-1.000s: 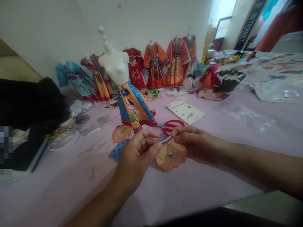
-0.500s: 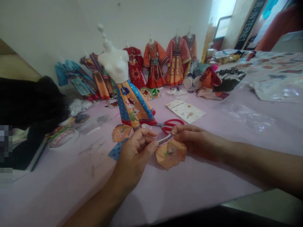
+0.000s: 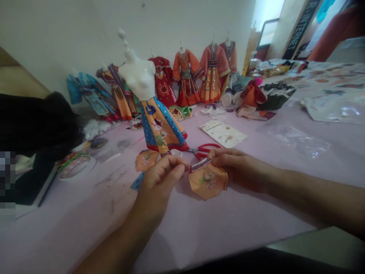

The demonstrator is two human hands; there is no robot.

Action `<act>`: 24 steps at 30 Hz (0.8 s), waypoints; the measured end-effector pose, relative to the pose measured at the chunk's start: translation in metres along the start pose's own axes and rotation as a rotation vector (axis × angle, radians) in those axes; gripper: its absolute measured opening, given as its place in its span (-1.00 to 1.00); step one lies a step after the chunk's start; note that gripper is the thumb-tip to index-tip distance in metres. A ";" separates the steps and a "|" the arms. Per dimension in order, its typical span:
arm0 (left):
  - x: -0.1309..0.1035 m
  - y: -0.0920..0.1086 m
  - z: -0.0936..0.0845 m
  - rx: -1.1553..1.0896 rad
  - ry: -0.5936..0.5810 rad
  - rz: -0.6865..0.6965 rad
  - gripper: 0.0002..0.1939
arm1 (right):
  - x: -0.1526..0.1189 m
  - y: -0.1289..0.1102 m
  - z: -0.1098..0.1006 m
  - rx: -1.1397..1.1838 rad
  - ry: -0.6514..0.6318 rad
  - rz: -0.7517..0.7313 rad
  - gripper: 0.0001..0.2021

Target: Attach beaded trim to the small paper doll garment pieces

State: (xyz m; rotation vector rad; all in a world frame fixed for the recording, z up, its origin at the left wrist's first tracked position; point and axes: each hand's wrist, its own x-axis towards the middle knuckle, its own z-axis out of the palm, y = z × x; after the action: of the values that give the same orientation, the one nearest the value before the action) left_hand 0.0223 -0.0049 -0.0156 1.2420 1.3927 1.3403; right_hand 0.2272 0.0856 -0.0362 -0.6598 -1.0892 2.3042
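Taking the near edge of the pink table [image 3: 182, 243] as six o'clock, I see an orange fabric piece [image 3: 207, 184] held at the centre of the dial, its flower print in view and a dark trim [image 3: 200, 165] with a white edge along its top side. The right hand [image 3: 239, 164] comes in from two o'clock, thumb and forefinger clamped on the piece at the right end of the trim. The left hand [image 3: 164, 175] is at nine o'clock, thumb and forefinger close together just beside the trim's left end; whether they grip the cloth I can't tell. Red-handled scissors [image 3: 205, 145] lie at twelve, a printed card [image 3: 222, 133] beyond them toward one. At eleven stands a white dress form [image 3: 139, 78] in a blue-and-orange skirt [image 3: 165, 127]. Between nine and ten lie a second orange piece [image 3: 145, 160] and a blue piece [image 3: 137, 181], the latter partly hidden by the left hand. A ring-shaped roll [image 3: 88, 170] sits farther out at nine, and crumpled clear plastic [image 3: 299, 140] lies between two and three. Small dressed figures [image 3: 186, 82] stand in a row from ten round past twelve.
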 end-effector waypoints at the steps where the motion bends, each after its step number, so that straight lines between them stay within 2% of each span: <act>1: 0.000 0.001 0.001 -0.006 0.008 -0.020 -0.90 | 0.000 0.000 0.000 0.003 -0.001 0.002 -0.84; 7: 0.001 0.005 0.004 -0.058 0.034 -0.082 -0.88 | 0.001 0.000 -0.002 0.018 -0.016 0.000 -0.87; 24: 0.001 0.002 0.003 -0.135 0.027 -0.140 -0.89 | 0.001 -0.001 -0.005 0.071 -0.042 0.012 -0.91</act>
State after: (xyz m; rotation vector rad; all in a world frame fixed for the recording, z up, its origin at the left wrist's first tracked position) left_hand 0.0258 -0.0032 -0.0134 1.0224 1.3588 1.3348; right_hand 0.2296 0.0894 -0.0383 -0.5953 -1.0198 2.3650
